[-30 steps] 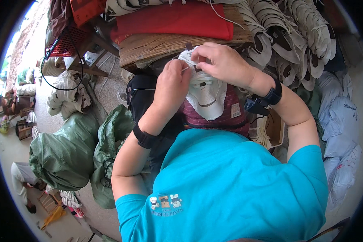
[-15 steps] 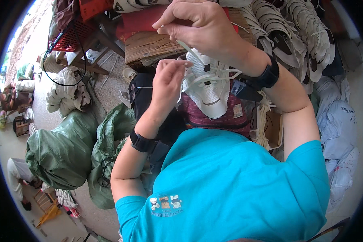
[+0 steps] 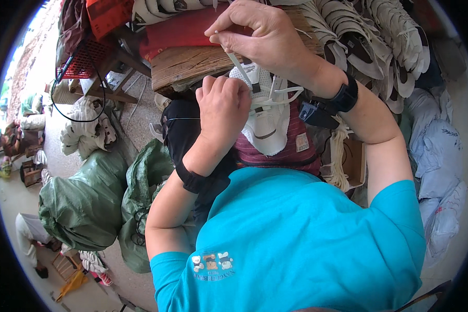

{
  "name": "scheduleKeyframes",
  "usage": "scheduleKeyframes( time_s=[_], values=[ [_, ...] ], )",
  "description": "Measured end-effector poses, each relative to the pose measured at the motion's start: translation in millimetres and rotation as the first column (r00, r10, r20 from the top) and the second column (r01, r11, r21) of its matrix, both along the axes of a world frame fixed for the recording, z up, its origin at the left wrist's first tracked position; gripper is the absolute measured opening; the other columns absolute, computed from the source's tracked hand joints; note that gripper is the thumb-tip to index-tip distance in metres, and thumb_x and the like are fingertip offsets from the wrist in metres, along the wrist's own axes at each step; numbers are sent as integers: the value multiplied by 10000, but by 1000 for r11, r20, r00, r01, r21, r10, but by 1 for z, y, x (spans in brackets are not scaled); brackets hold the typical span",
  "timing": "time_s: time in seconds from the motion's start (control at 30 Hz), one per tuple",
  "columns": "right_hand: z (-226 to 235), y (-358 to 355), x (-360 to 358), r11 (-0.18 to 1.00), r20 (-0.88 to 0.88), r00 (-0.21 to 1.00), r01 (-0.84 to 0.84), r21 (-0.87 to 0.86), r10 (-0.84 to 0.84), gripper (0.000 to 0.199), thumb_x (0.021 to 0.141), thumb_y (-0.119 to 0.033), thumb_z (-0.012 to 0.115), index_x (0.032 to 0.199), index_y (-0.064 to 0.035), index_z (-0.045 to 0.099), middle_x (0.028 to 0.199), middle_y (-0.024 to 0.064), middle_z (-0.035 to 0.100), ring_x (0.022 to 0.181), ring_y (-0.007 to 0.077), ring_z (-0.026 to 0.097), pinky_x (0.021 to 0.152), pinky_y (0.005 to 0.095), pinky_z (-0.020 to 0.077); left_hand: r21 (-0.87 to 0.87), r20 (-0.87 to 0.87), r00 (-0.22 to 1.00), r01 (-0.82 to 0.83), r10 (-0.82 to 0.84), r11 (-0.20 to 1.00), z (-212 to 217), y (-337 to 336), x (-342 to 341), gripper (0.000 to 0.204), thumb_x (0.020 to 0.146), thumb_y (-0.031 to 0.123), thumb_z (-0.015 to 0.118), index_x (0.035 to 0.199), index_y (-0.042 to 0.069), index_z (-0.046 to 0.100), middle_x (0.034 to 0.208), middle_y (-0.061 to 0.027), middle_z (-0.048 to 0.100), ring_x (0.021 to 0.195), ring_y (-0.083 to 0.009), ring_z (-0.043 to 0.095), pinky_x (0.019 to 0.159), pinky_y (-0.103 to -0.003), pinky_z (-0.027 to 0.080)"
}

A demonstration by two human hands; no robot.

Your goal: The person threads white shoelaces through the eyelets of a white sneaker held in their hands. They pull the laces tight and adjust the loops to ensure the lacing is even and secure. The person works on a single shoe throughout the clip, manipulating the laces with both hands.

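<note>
A white shoe upper [image 3: 268, 136] with dark trim lies over a maroon striped cloth [image 3: 302, 136] at my lap, by the table edge. A flat white shoelace [image 3: 237, 65] runs taut from the upper to my right hand [image 3: 268, 39]. The right thumb and forefinger pinch the lace near its tip, above the upper. My left hand [image 3: 223, 106] is closed at the left edge of the upper, its fingers curled in. Whatever it grips is hidden behind the fingers. Another stretch of lace [image 3: 291, 92] loops out on the upper's right side.
A wooden table [image 3: 184, 62] with a red cloth [image 3: 179, 36] stands ahead. Rows of white shoe uppers [image 3: 359, 39] are piled at the far right. A box [image 3: 354, 161] with hanging laces [image 3: 339, 158] sits by my right side. Green sacks [image 3: 83, 200] lie left; pale sacks [image 3: 437, 161] stand right.
My left hand has turned and closed further, moving slightly right and down to the upper. My right hand, still pinching the lace, has shifted slightly to the right.
</note>
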State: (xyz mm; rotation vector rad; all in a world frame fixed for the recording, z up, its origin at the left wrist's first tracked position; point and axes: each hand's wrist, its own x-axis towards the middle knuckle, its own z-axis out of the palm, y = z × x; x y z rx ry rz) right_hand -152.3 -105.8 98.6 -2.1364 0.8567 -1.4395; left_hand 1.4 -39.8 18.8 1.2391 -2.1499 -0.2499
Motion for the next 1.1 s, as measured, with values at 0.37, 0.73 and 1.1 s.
scheduleKeyframes(
  time_s=[0.37, 0.73, 1.1],
  values=[
    [-17, 43, -44, 993, -521, 846, 102, -57, -117, 149, 826, -37, 698, 964, -33, 640, 1151, 133, 615, 1021, 277, 629, 909, 388, 518, 147, -115, 993, 27, -10, 989, -1, 1, -3, 159, 793, 131, 710, 934, 118, 637, 898, -41, 617, 951, -290, 534, 822, -421, 396],
    [-74, 95, -39, 936, -534, 780, 345, -67, -326, 171, 812, -57, 717, 935, -13, 607, 1334, 174, 523, 1227, 356, 506, 1044, 432, 425, 17, -67, 997, -22, 23, 1000, -1, 2, -4, 60, 757, 112, 718, 806, 107, 683, 1125, -54, 558, 1108, -341, 452, 942, -462, 364],
    [-61, 71, -65, 918, -388, 836, 390, -76, -387, 145, 814, -33, 703, 899, -50, 587, 1138, 101, 626, 1065, 316, 576, 945, 391, 453, 4, -217, 976, 21, -20, 1000, -11, 7, 19, 135, 769, 97, 759, 888, 108, 695, 1031, -73, 574, 1012, -298, 488, 913, -412, 394]
  ],
)
